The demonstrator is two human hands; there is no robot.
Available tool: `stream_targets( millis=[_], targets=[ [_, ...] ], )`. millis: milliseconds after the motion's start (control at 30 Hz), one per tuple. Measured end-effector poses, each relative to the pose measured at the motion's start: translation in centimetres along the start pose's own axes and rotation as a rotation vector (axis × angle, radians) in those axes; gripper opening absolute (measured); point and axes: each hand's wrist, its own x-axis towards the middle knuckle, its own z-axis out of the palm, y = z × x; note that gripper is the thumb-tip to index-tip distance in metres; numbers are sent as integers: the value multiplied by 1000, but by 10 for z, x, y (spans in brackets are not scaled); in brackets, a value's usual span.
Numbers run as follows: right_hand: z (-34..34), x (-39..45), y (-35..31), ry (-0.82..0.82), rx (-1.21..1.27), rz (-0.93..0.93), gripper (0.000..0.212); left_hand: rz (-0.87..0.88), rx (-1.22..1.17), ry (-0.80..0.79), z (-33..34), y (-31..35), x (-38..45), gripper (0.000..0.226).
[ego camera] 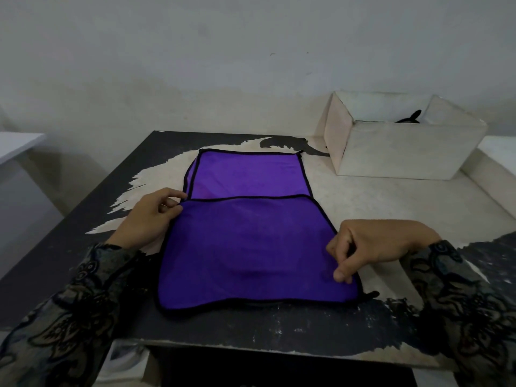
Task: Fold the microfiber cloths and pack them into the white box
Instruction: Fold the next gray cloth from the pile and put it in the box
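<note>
Two hands work a purple microfiber cloth (251, 247) spread on a worn black table (83, 261), its near half already doubled over the far half; the left hand (150, 216) pinches the folded layer's far-left corner between thumb and fingertips, while the right hand (374, 247) pinches the right hem, fingers curled around it. A clean fold, by the look of it, calls for drawing both corners evenly toward the far black-piped border so the hems line up, then smoothing the raised bulge near the front edge. The cloth's near hem lies close to the table's front edge, leaving little slack there; bare tabletop opens to the left and right. The white box (405, 146) stands at the far right, well apart from the cloth, something dark showing inside; the way to it looks unobstructed.
</note>
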Motion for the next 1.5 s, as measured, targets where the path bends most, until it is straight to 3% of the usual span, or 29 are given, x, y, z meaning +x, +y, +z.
stream_targets(
  millis=[100,200,300,400,467,633,733,833,1033,1167,1267,1500],
  targets=[
    [0,0,6,86,-9,0,10,0,0,3,1,1,-1,25],
    [-5,15,13,456,41,-23,6,4,4,26,1,2,0,24],
    [-15,43,25,874,-81,8,12,23,-15,54,0,4,0,23],
    [-26,69,35,1002,-191,81,28,35,-51,76,0,7,-2,22],
    [-32,83,39,975,-279,119,30,36,-85,87,0,10,-2,20],
    [-34,98,38,964,-305,86,9,-5,-175,92,-7,14,-4,23],
    [-34,87,33,986,-161,-14,7,-19,-230,104,-13,13,-8,23],
    [-32,62,25,895,64,-139,5,4,-281,82,-24,10,-15,25],
    [-12,7,12,770,252,-270,12,175,-421,-33,-42,16,-52,30],
    [8,-19,10,692,193,-298,3,256,-330,-103,-43,18,-86,26],
    [25,-30,11,586,133,-292,4,257,-267,-185,-47,17,-114,47],
    [46,-40,15,477,109,-198,9,278,-124,-288,-37,1,-138,38]
  ],
)
